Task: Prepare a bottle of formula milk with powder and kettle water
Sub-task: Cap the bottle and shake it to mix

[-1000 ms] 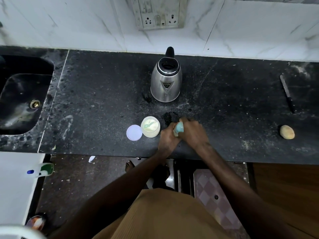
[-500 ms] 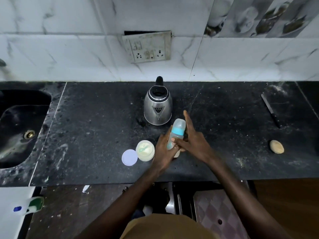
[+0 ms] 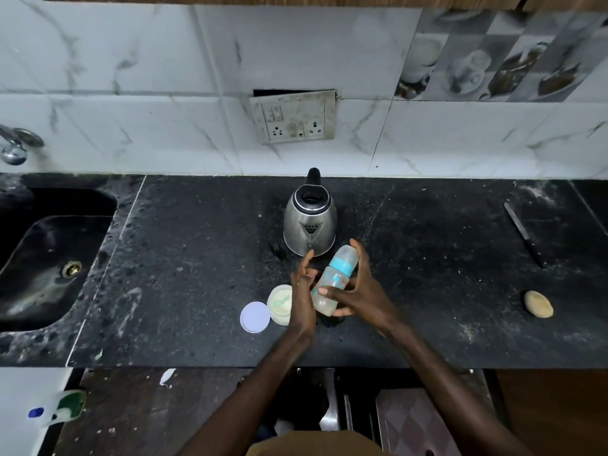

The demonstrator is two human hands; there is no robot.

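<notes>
A clear baby bottle (image 3: 335, 278) with a teal collar and a cap leans to the right above the black counter (image 3: 197, 291), cloudy liquid in its lower part. My right hand (image 3: 362, 291) holds it, thumb across the front and fingers up its far side. My left hand (image 3: 301, 297) presses against the bottle's left side with fingers mostly straight. The steel kettle (image 3: 309, 222) stands just behind, lid shut, spout toward me. An open tub of powder (image 3: 279, 302) with a scoop inside sits left of my left hand, its white lid (image 3: 255, 316) flat beside it.
A dark sink (image 3: 49, 258) is set into the counter at far left, a tap (image 3: 14, 146) above it. A knife (image 3: 523, 233) and a round tan lump (image 3: 538, 303) lie at far right. A wall socket (image 3: 292, 116) hangs behind the kettle.
The bottle went from low and hidden under both hands to lifted and tilted right. My left fingers have loosened from around its lower part. The camera has tilted up.
</notes>
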